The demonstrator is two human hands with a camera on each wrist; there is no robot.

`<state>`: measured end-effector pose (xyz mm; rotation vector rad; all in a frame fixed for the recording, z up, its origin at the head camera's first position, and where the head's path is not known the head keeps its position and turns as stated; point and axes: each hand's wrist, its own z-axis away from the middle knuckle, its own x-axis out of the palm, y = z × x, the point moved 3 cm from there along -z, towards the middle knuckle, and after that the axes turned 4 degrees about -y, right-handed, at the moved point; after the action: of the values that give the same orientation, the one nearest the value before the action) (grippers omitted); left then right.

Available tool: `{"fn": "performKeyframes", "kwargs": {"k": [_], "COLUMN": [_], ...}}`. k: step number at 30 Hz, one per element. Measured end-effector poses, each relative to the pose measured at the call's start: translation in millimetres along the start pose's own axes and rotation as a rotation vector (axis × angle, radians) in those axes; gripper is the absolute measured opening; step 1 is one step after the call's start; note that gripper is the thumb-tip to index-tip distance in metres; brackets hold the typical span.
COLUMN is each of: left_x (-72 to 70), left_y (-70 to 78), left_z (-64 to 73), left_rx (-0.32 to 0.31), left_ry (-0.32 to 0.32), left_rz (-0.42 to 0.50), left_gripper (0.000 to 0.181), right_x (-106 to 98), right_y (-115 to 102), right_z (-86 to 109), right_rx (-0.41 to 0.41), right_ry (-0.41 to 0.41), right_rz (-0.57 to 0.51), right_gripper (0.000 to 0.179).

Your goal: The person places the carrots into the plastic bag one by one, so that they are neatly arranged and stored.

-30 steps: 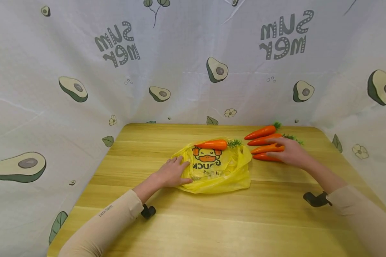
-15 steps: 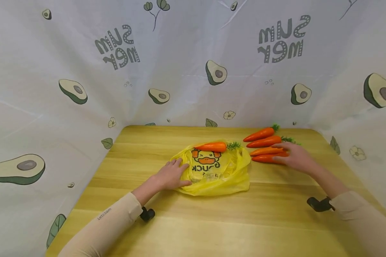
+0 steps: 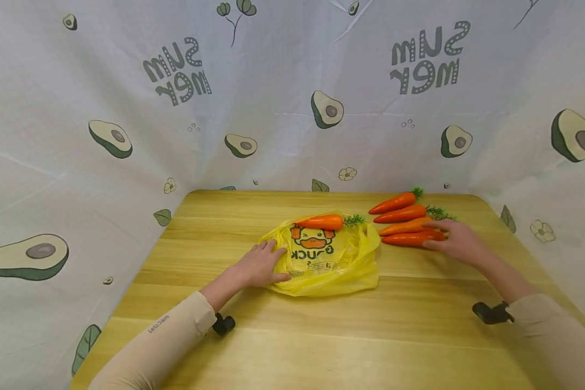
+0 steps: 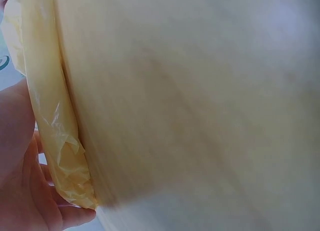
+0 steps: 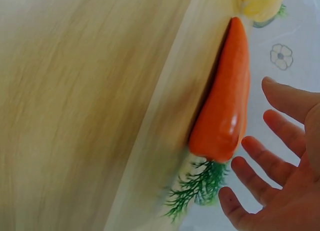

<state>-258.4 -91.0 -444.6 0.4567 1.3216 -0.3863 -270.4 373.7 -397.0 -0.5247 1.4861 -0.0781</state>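
A crumpled yellow plastic bag (image 3: 341, 279) with a duck print lies mid-table, its mouth open. My left hand (image 3: 260, 265) rests on the bag's left edge, fingers spread; in the left wrist view the fingertips meet the yellow film (image 4: 55, 116). Across the bag's far side lies one orange carrot (image 3: 326, 221) with a green top. To the right, several carrots (image 3: 400, 214) form a row, tips pointing left. Over the leafy ends of the nearer ones is my right hand (image 3: 455, 241), which hides them. Its fingers are loosely spread beside the nearest carrot (image 5: 225, 111) and grip nothing.
The wooden table (image 3: 292, 336) ends at the back against a white curtain (image 3: 273, 97) printed with avocados. A black wrist mount (image 3: 223, 324) sits under the left sleeve, another black mount (image 3: 491, 313) by the right sleeve.
My right hand has drawn back to the right along the nearer carrots, uncovering more of them. My left hand stays at the bag's edge. The head view has shifted slightly.
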Motion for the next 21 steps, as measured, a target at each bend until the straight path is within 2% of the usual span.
{"fn": "performKeyframes", "kwargs": {"k": [8,15,21], "left_x": [-3.9,-6.8,-1.7], "left_y": [-2.9,-4.4,0.0], "left_z": [0.6,1.8,0.9], "left_rx": [0.004,-0.017,-0.007], "left_ry": [-0.004,-0.009,-0.019], "left_rz": [0.011,0.013,0.013], "left_gripper": [0.078,0.077,0.078], "right_x": [3,6,9], "right_y": [7,10,16], "right_z": [-3.2,-8.0,-2.9], "right_rx": [0.012,-0.026,-0.047], "right_ry": [-0.013,0.013,0.021], "right_rz": [0.064,0.091,0.162], "right_gripper": [0.059,0.052,0.049]}}
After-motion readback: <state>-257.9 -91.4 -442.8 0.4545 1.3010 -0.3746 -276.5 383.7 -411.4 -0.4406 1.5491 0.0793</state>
